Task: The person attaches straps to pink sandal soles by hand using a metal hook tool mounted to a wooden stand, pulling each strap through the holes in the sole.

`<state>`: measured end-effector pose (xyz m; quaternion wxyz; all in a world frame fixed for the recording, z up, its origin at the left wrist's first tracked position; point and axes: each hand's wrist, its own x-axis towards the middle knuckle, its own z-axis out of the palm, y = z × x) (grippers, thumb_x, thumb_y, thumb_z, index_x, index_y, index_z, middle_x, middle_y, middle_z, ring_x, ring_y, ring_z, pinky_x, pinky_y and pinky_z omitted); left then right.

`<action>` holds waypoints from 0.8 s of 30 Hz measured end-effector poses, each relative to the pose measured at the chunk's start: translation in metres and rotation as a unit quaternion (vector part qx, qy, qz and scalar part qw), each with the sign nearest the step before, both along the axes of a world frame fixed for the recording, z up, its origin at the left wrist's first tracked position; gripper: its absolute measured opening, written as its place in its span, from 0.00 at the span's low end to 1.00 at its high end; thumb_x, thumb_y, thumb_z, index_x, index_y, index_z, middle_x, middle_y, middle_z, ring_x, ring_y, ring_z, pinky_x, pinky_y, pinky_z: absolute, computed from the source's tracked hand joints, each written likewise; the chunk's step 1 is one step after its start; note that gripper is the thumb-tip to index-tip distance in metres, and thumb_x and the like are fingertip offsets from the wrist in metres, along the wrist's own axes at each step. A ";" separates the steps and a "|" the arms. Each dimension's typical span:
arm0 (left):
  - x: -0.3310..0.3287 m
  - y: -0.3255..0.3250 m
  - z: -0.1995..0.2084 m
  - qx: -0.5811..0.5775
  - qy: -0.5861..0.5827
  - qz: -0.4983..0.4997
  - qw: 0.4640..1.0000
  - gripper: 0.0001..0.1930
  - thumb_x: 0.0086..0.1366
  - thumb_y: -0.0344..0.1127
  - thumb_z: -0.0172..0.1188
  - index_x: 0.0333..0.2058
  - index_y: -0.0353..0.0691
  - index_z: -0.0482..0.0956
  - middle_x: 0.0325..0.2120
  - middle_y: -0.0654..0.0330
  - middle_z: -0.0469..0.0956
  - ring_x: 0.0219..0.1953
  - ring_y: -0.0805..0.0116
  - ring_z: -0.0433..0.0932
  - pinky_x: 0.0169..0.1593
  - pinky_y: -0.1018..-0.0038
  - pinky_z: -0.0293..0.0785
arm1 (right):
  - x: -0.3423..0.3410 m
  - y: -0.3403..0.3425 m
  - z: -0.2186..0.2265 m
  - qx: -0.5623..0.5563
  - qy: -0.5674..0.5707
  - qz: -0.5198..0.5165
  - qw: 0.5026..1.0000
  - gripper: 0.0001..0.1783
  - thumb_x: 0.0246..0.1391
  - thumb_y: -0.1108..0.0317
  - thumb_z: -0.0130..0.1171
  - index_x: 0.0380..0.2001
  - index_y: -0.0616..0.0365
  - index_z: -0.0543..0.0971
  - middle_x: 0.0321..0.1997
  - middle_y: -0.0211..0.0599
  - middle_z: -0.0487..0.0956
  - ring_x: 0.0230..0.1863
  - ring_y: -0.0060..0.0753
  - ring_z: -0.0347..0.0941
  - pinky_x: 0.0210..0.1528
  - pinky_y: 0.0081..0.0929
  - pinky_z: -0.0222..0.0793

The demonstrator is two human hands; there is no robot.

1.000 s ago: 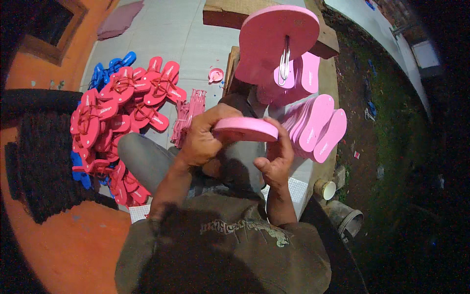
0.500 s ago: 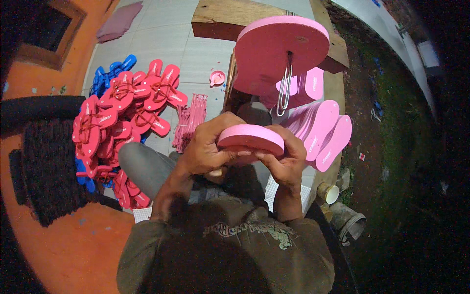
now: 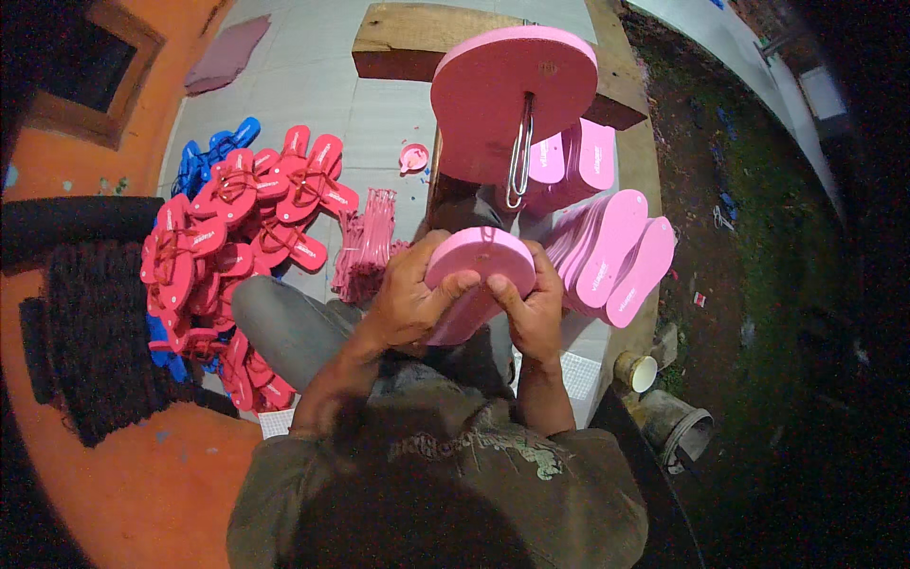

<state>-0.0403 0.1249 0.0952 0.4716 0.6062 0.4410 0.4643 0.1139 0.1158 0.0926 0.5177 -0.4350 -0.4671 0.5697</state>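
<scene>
**Pink sole (image 3: 485, 258) gripped from both sides**

The pink sole is in front of the person's body, above the lap, rounded end upward and the rest sloping down between the hands; the left hand (image 3: 403, 299) has its fingers closed around one edge, the right hand (image 3: 537, 313) around the other, both thumbs pressing on the near face; this two-sided hold probably steadies the sole and spreads the pressure evenly; dark marks show at its upper edge, too small to identify.

Just beyond, a large pink slab (image 3: 507, 104) has a metal loop (image 3: 518, 161) hanging beneath it, in front of a wooden beam (image 3: 398, 55); pink soles (image 3: 607, 261) lean in close rows on the right, likely to suit the right hand's reach; pink straps (image 3: 368, 242) are bunched on the left, near a small pink dish (image 3: 413, 158); red flip-flops (image 3: 232, 190) lie heaped farther left, with blue flip-flops (image 3: 213, 152) behind.

The surface is a pale tiled floor (image 3: 313, 100); an orange wall (image 3: 180, 43) bounds the left, dark grassy ground (image 3: 749, 275) the right, with a bucket (image 3: 684, 436) near the floor's edge.
</scene>
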 end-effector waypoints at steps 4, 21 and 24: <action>0.009 0.001 -0.003 -0.016 -0.001 0.026 1.000 0.17 0.54 0.44 0.56 0.35 0.35 0.70 0.23 0.59 0.72 0.26 0.73 0.70 0.31 0.76 0.66 | 0.002 0.000 -0.008 -0.016 0.013 -0.026 0.999 0.19 0.43 0.65 0.60 0.37 0.61 0.69 0.34 0.32 0.73 0.35 0.21 0.68 0.39 0.20 0.64; 0.002 0.013 0.020 0.222 0.005 -0.016 0.975 0.12 0.46 0.28 0.60 0.33 0.39 0.74 0.25 0.59 0.70 0.27 0.67 0.71 0.30 0.75 0.67 | 0.021 0.020 0.022 0.174 -0.069 0.070 0.980 0.12 0.35 0.75 0.58 0.29 0.63 0.75 0.32 0.36 0.76 0.35 0.32 0.72 0.39 0.27 0.66; -0.006 0.031 0.044 0.332 0.048 -0.056 0.940 0.17 0.38 0.22 0.57 0.32 0.41 0.75 0.26 0.59 0.69 0.28 0.65 0.71 0.31 0.74 0.68 | 0.020 0.036 0.043 0.360 -0.082 0.060 0.928 0.10 0.38 0.70 0.54 0.28 0.62 0.76 0.31 0.40 0.77 0.36 0.36 0.72 0.38 0.31 0.67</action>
